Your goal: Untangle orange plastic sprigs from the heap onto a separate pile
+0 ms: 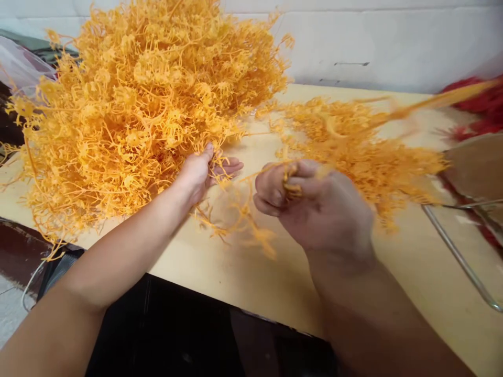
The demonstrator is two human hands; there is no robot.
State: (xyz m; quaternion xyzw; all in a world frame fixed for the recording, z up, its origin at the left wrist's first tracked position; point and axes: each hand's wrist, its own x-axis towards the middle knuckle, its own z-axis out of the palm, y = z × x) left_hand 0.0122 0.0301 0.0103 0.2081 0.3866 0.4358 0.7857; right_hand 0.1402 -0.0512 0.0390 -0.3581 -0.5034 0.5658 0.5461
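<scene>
A large heap of yellow-orange dried sprigs (pixel 133 104) fills the back left of the pale table (pixel 236 277). My left hand (pixel 208 170) is at the heap's right edge, palm up with fingers stretched out, and thin sprigs cross over it. My right hand (pixel 302 193) is closed around a yellow-orange sprig (pixel 255 230), whose blurred branches hang between my two hands. Behind and to the right of my right hand lies a smaller pile of yellow-orange sprigs (pixel 346 136), with a thick bundle of stems (pixel 440 100) reaching up to the right.
Red plant material (pixel 479 110) lies at the back right, beside a brown object (pixel 477 162). A bent metal rod (pixel 459 259) rests on the table's right side. A white wall (pixel 385 42) stands behind. Clear plastic (pixel 23 65) shows at the far left.
</scene>
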